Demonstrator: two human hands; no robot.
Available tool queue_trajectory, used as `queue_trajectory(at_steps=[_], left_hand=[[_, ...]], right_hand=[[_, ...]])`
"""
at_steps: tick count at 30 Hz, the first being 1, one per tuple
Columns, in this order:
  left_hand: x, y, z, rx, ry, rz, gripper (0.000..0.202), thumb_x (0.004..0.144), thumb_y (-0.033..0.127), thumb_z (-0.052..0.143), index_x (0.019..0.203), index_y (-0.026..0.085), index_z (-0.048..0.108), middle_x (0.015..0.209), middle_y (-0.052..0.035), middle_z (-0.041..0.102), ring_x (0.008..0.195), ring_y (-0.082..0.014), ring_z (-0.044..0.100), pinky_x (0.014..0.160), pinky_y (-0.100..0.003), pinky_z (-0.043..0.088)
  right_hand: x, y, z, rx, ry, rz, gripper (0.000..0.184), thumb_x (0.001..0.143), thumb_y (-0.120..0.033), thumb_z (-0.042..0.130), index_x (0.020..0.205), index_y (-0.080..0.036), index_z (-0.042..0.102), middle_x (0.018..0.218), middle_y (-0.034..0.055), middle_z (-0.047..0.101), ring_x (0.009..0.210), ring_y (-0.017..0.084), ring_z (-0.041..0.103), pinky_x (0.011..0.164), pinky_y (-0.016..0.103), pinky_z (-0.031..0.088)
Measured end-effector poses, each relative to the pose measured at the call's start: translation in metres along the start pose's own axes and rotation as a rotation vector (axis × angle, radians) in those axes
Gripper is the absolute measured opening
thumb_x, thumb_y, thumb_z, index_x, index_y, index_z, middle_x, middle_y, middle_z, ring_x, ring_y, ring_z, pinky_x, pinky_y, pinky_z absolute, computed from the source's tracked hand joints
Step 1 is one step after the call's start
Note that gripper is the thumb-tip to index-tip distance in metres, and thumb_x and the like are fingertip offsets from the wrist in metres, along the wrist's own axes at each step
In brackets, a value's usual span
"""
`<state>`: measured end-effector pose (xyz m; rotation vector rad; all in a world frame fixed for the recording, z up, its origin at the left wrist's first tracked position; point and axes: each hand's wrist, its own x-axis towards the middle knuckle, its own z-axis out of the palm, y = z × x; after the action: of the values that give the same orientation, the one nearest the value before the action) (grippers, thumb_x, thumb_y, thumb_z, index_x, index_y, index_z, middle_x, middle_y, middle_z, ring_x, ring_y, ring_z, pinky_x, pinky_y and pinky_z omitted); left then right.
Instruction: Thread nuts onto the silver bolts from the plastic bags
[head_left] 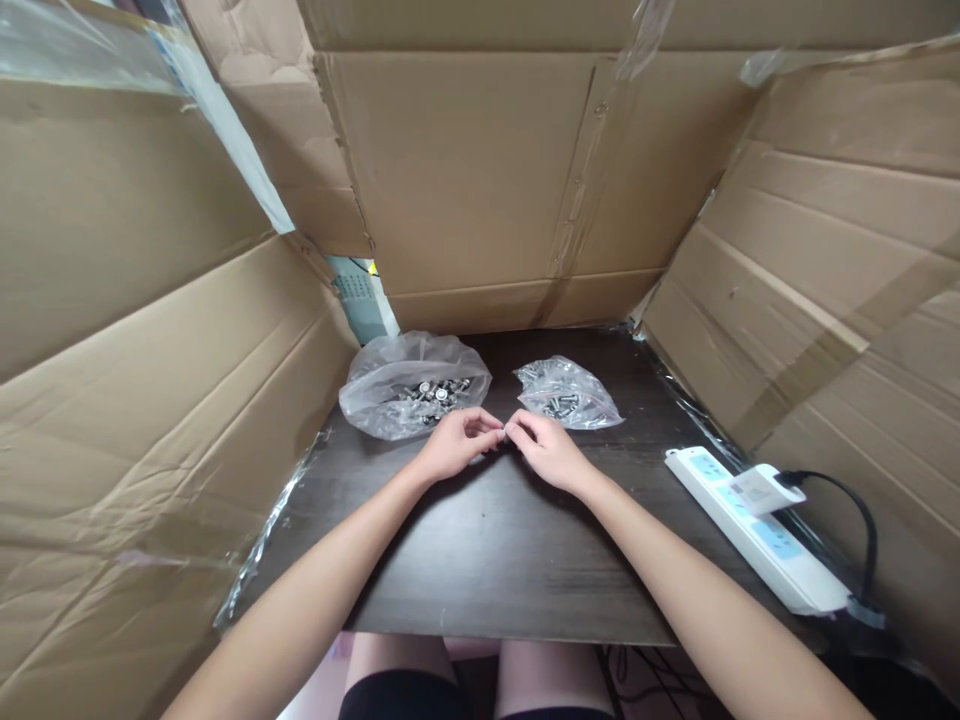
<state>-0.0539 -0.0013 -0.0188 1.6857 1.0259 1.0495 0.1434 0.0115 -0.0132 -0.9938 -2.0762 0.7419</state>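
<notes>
Head view, as I watch from the room: the left hand (456, 446) and right hand (553, 450) meet at the fingertips over the dark bench (487, 560), thumbs and fingers drawn in; I can't tell what, if anything, they pinch. Just beyond the left lies an open plastic bag (390, 362) of metal fasteners (441, 391); beyond the right, a smaller bag (594, 402) of screws (562, 406).
</notes>
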Motion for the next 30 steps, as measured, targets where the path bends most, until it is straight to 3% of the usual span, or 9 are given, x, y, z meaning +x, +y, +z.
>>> queue_trajectory(at_steps=[6,18,23,30], left_hand=[[-0.0001,0.0014,0.0016,-0.038,-0.011,0.018,0.040,0.082,0.049,0.076,0.094,0.012,0.067,0.087,-0.0082,0.073,0.071,-0.0134,0.066,0.069,-0.026,0.054],[0.0009,-0.0002,0.0008,-0.037,-0.001,0.003,0.040,0.082,0.048,0.076,0.098,0.012,0.067,0.083,-0.0062,0.071,0.069,-0.0134,0.064,0.067,-0.026,0.054],[0.0004,0.0020,-0.0008,-0.022,-0.006,0.037,0.044,0.087,0.047,0.071,0.115,0.013,0.068,0.088,-0.0072,0.073,0.071,-0.0139,0.065,0.071,-0.028,0.055],[-0.0029,0.0064,0.0014,0.063,-0.028,0.048,0.043,0.087,0.044,0.071,0.116,0.013,0.069,0.090,-0.0075,0.073,0.073,-0.0141,0.065,0.069,-0.025,0.053]], right_hand=[[0.0016,0.0025,0.0011,-0.046,-0.019,0.012,0.040,0.101,-0.041,0.039,0.067,-0.020,0.044,0.062,-0.0015,0.048,0.062,0.014,0.046,0.062,0.027,0.032],[0.0010,-0.0019,-0.0012,0.007,-0.019,0.024,0.025,0.095,-0.035,0.047,0.076,-0.019,0.055,0.069,-0.0010,0.055,0.068,0.015,0.049,0.066,0.027,0.036],[0.0006,-0.0022,-0.0010,0.011,-0.017,0.016,0.034,0.098,-0.039,0.043,0.071,-0.020,0.051,0.068,-0.0004,0.054,0.066,0.015,0.048,0.065,0.027,0.035],[0.0008,0.0012,-0.0003,0.002,0.008,0.008,0.036,0.099,-0.040,0.037,0.070,-0.021,0.043,0.067,-0.0005,0.050,0.066,0.015,0.046,0.065,0.028,0.034]])
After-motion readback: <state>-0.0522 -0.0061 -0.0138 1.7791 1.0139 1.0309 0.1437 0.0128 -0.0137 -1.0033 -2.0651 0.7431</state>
